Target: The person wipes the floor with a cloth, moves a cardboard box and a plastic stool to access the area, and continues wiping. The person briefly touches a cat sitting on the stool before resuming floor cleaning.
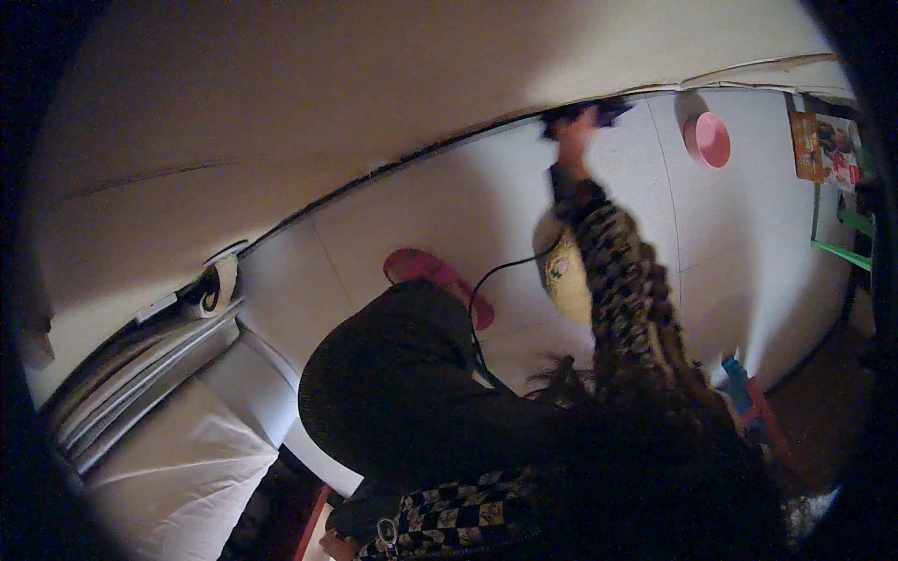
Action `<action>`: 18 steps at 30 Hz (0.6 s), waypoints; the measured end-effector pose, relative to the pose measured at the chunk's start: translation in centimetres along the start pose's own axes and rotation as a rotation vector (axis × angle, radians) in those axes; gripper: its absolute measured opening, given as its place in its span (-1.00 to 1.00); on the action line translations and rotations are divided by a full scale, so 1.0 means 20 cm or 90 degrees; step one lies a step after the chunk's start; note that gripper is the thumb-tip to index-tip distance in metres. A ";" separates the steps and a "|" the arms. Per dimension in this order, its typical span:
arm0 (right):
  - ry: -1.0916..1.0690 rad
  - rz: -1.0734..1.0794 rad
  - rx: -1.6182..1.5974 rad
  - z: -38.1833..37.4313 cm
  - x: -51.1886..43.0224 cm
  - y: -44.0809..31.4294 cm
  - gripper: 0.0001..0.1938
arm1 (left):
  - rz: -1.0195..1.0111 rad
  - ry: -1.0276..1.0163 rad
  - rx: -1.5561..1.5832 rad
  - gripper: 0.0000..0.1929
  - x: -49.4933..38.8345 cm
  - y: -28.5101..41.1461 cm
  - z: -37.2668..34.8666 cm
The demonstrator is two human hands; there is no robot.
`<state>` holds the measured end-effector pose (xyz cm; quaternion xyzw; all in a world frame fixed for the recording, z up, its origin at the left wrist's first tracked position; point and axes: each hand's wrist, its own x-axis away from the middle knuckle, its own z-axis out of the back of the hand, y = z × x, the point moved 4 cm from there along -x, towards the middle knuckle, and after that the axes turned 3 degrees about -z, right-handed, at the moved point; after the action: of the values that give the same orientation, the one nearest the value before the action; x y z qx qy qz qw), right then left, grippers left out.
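My right hand (577, 137) reaches out to the foot of the wall (309, 84). It grips a dark cloth (609, 116), pressed where the wall meets the pale tiled floor (435, 203). The hand and cloth are slightly blurred. My left hand (338, 544) shows only in part at the bottom edge, beside a checkered sleeve (459, 508). Whether it holds anything is hidden. Under my right forearm sits a round yellow object (567, 280) with a small printed figure, partly covered by the sleeve.
A pink bowl (712, 140) stands near the wall. A black cable (501, 265) loops past my knee, by a pink slipper (414, 264). Blue-and-pink object (736, 382) and printed box (807, 147) lie right. White fabric (189, 477) and metal rails (151, 389) fill the left.
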<state>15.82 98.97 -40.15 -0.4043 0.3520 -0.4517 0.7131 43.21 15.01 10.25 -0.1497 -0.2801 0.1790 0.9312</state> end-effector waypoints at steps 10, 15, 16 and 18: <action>-0.689 0.415 0.365 -0.68 1.19 -0.25 -0.53 | 0.006 0.003 -0.025 -0.66 0.08 -0.01 0.02; -0.622 0.375 0.466 0.00 0.39 -0.27 -0.50 | 0.004 0.003 -0.025 -0.64 0.08 -0.01 0.00; -0.574 0.316 0.541 0.17 0.19 -0.18 -0.48 | 0.007 0.004 -0.021 -0.64 0.08 -0.02 0.00; -0.468 0.086 0.631 0.50 -0.16 0.05 -0.45 | 0.007 0.012 -0.023 -0.63 0.07 -0.02 0.01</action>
<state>23.69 104.79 -36.37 -0.1306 -0.1434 -0.3466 0.9178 44.36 15.36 11.14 -0.1698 -0.2738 0.1776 0.9299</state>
